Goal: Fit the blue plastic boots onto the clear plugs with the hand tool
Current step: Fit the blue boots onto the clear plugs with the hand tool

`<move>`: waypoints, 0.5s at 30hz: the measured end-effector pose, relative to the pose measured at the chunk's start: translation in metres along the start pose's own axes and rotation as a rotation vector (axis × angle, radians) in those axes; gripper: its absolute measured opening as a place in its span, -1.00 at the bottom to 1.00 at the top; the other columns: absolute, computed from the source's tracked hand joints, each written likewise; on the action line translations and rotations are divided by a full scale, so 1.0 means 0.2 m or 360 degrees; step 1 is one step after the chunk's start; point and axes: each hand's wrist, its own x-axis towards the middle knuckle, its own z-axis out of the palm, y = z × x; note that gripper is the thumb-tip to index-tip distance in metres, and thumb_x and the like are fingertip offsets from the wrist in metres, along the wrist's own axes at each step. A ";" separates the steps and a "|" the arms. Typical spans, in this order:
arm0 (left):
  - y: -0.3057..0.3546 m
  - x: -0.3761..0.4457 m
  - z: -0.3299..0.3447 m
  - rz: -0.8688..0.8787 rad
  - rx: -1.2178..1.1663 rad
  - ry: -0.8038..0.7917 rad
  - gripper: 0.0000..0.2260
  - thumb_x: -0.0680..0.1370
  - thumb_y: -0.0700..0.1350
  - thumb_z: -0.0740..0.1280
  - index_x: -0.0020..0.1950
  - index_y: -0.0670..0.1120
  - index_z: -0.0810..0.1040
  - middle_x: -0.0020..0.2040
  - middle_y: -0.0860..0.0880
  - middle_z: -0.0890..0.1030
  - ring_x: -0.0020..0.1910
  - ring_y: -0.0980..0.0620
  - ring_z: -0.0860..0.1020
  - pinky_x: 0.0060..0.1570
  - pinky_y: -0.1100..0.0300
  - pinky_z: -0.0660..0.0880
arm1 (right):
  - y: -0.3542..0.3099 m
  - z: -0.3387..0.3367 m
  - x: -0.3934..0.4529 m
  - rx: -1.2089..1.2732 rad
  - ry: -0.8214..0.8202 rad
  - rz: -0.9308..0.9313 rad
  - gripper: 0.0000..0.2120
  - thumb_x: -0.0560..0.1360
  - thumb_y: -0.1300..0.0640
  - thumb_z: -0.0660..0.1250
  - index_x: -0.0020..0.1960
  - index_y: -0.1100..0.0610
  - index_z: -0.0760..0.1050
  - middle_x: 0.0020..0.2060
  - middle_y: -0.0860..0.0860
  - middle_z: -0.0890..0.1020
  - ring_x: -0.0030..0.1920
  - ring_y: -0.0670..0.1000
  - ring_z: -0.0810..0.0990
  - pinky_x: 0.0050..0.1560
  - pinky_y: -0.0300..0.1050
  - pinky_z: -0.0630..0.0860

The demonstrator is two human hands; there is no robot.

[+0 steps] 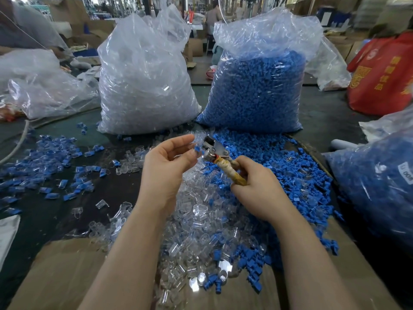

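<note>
My right hand [257, 186] grips the tape-wrapped handle of the metal hand tool [214, 151], whose steel head points up and left. My left hand [165, 164] pinches a blue boot [197, 149] together with a clear plug [199, 138] right against the tool's head. Below my hands lies a heap of loose clear plugs [196, 215], and to its right a heap of loose blue boots [279, 166]. Fitted blue-and-clear pieces [55, 166] are scattered over the dark table on the left.
Two tall plastic bags stand behind the heaps: the clear plugs bag [143, 86] on the left, the blue boots bag [259, 90] on the right. Another bag of blue parts [375, 189] fills the right edge. A red bag [384, 77] is at the far right. Cardboard [62, 271] lies under my forearms.
</note>
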 end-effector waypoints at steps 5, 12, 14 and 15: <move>0.00 0.08 -0.15 -0.0425 -0.0435 0.0353 -0.89 0.57 -0.31 0.31 -0.03 -0.18 0.62 -0.26 -0.05 0.68 -0.24 0.09 0.66 -0.17 0.27 0.62 | 0.04 -0.02 0.01 -0.0172 0.0336 0.0099 -0.83 0.45 0.07 0.33 -0.09 -0.09 0.33 -0.31 -0.10 0.51 -0.29 -0.01 0.47 -0.26 -0.05 0.32; -0.01 0.14 -0.47 -0.0666 -0.1423 0.0823 -0.90 0.64 -0.18 0.25 0.03 -0.19 0.52 -0.15 -0.08 0.67 -0.28 0.08 0.69 -0.19 0.16 0.64 | 0.09 -0.03 0.01 -0.0669 0.0602 0.0399 -0.83 0.57 -0.09 0.20 0.15 -0.11 0.37 -0.15 -0.03 0.51 -0.02 0.15 0.48 0.02 0.06 0.31; -0.01 0.15 -0.53 -0.0663 -0.1548 0.0921 -0.86 0.66 -0.18 0.20 0.15 -0.21 0.47 -0.02 -0.12 0.66 -0.15 0.04 0.69 -0.37 0.13 0.60 | 0.10 -0.03 0.00 -0.0719 0.0613 0.0463 -0.83 0.58 -0.05 0.20 0.17 -0.09 0.38 -0.19 -0.02 0.46 -0.11 0.14 0.42 -0.07 0.02 0.30; -0.02 0.15 -0.55 -0.0640 -0.1565 0.0950 -0.83 0.67 -0.18 0.18 0.20 -0.23 0.45 0.03 -0.14 0.65 -0.11 0.01 0.69 -0.39 0.11 0.59 | 0.10 -0.03 0.00 -0.0747 0.0600 0.0491 -0.84 0.58 -0.02 0.20 0.16 -0.08 0.38 -0.21 -0.01 0.46 -0.15 0.13 0.40 -0.13 -0.01 0.28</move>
